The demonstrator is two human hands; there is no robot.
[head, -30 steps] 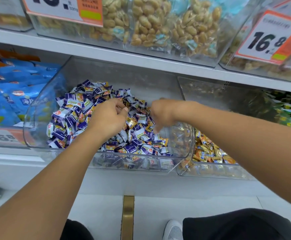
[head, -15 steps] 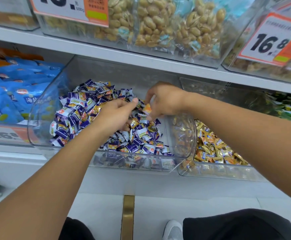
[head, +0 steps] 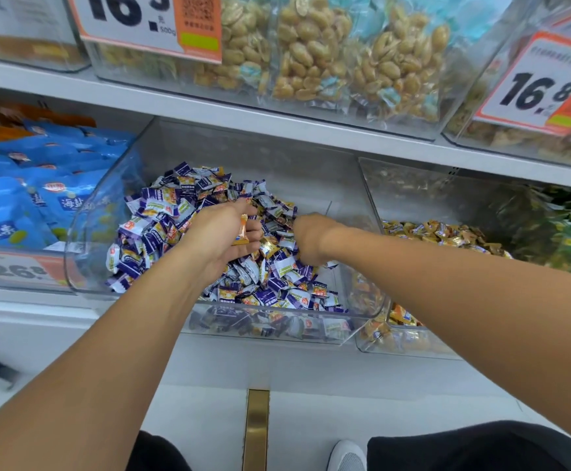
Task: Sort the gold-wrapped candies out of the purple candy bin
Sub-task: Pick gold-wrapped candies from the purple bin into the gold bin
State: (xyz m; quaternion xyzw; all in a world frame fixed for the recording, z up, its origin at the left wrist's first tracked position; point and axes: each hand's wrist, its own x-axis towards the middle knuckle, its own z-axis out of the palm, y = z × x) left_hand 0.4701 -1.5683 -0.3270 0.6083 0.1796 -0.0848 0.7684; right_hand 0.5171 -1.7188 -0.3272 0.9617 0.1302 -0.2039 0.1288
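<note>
Head view, single frame. Clear purple candy bin (head: 83, 232) stands on the lower shelf at centre, heaped with purple-and-white wrapped candies (head: 161, 212); the heap is highest at far left and thins toward the near right corner.

Left hand (head: 222, 232) lies over the middle of the heap, palm turned partly up, fingers curled toward the right. It holds one gold-wrapped candy (head: 243, 229) against the fingers; the candy's long axis runs nearly upright in the frame, one twisted end pointing far, the other near. A second gold piece (head: 268, 245) lies on the heap just beside the left fingertips, its long axis slanting from near left to far right.

Right hand (head: 311, 237) reaches in from the right, back of the hand toward the camera, fingers bent down into the candies. Whether they pinch anything cannot be told; the fingertips are hidden.

Neighbouring bin (head: 372, 338) on the right touches the purple one and holds gold-wrapped sweets (head: 440, 232). Blue packets (head: 22, 198) fill the bin on the left. Bagged peanuts (head: 314, 56) and price cards (head: 542, 86) occupy the upper shelf. A brass floor strip (head: 256, 430) and a white shoe (head: 347, 455) show at the near edge.
</note>
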